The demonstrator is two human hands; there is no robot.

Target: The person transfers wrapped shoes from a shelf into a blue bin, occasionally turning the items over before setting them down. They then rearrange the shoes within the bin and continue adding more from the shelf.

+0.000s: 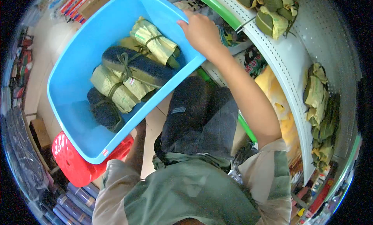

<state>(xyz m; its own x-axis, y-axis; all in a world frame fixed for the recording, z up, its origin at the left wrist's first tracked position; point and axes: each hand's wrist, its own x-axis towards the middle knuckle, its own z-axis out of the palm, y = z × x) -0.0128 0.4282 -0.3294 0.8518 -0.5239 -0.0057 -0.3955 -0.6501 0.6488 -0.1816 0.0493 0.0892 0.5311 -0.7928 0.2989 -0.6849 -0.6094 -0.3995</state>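
Note:
A large light-blue plastic tub (pixel 77 77) is tilted in front of my body. My right hand (pixel 200 33) grips its upper right rim, with the thumb showing on the inner side. My left hand (pixel 141 126) reaches under the near edge, and the tub hides its fingers. Inside lie several tied bundles: a paper-wrapped bundle (pixel 153 40) at the far end, a dark blue and olive bundle that looks like shoes bound together (pixel 132 67), another paper-wrapped bundle (pixel 116 89), and a dark bundle (pixel 103 110) at the near left.
A red plastic stool (pixel 77 163) stands beneath the tub's near left corner. A white perforated metal shelf (pixel 287 69) curves along my right, bearing paper-wrapped bundles (pixel 272 15) and more bundles (pixel 320 112). Rolled plastic-wrapped goods (pixel 77 198) lie at lower left. A cardboard box (pixel 93 3) sits at upper left.

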